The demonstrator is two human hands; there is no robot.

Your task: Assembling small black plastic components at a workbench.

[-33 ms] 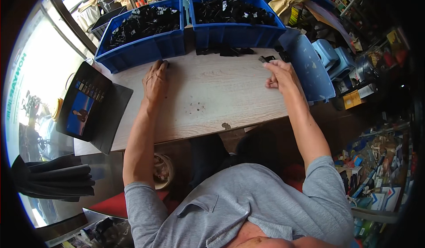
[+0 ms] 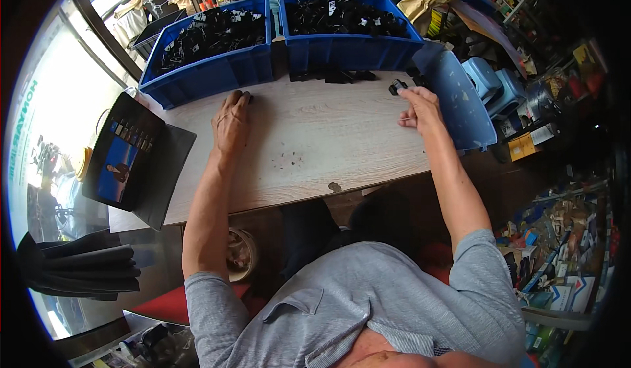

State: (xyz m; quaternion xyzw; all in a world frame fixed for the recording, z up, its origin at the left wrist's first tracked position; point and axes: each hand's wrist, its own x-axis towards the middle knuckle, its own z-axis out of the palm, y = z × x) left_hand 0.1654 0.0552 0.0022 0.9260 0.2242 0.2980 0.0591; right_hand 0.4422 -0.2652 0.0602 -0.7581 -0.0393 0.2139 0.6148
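Here right hand (image 2: pixel 420 108) pinches black clip (image 2: pixel 396 86)

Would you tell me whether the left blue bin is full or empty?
Nearly full: black parts fill the left blue bin close to its rim.

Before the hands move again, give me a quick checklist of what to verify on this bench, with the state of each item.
1. Right hand has a part: ok, its fingers pinch a small black part near the table's far right corner.
2. Left hand free: cannot tell, it lies palm down on the wooden table, fingertips on something small and dark by the left blue bin.
3. Bins stocked: ok, the left bin and the right blue bin both hold black parts.
4. Loose black pieces by the right bin: not ok, they lie outside it.
5. Tilted blue tray at the right edge: cannot tell whether it is steady.
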